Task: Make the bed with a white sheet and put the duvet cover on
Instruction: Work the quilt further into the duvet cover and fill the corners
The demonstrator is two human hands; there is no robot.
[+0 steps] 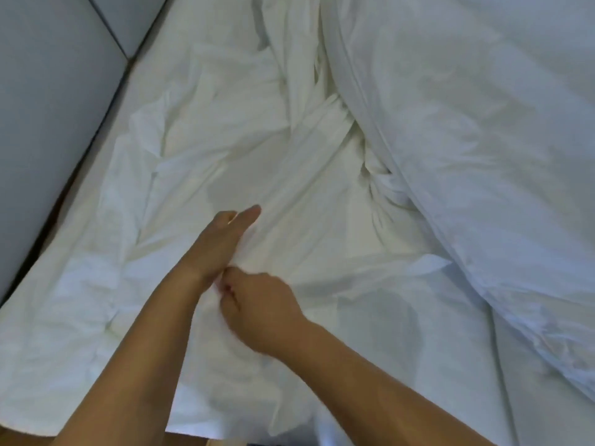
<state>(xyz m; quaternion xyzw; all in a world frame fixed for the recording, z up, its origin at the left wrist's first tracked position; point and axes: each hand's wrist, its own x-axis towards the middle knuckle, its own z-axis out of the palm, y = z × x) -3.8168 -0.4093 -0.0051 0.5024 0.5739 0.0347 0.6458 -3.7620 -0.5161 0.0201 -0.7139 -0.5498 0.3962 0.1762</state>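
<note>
Hands on the sheet [199, 140].
Left hand [222, 243] flat, fingers straight; right hand [260, 313], at its 5 o'clock, pinches a fold; duvet [483, 156] at 2 o'clock.

The light is soft, even and rather dim, creamy on the sheet [225, 140] in the middle and bluish on the duvet [483, 123] at right. Faint grey shadows lie in the folds and beside the right hand [260, 310]. The whole picture is soft and smeared, that hand's fingers blurred, and the grey panel [48, 123] at left bows along its edge from the wide lens.
</note>
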